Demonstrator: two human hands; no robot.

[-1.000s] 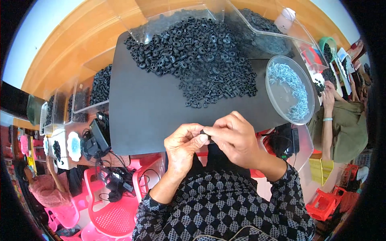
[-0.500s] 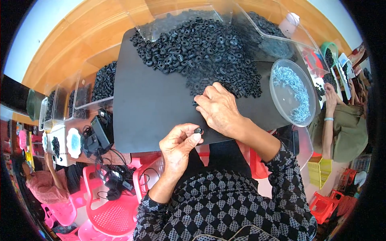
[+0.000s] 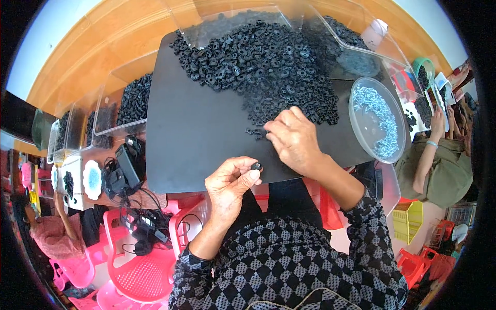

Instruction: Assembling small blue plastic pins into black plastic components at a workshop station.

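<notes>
1. The left hand (image 3: pixel 225 187) has its grip pinched on a small black part (image 3: pixel 256 166); thumb and forefinger stand only as far apart as the part is thick.
2. The right hand (image 3: pixel 295 138) bends over the dark worktop (image 3: pixel 199 134), fingertips drawn together just beside a few loose black pieces (image 3: pixel 254 133); from where I stand I cannot tell whether that grip holds one.
3. The small black part sits right at the tips of the left thumb and forefinger, by the worktop's near edge; the right hand is near it yet apart.
4. It looks short and rounded, with a paler spot in the end that shows; finer detail is too small to make out.
5. Beyond the hands spreads a big heap of black pieces (image 3: pixel 263 67); to the right sits a round clear tray (image 3: pixel 367 129) with bluish, shiny bits (image 3: pixel 385 129).
</notes>
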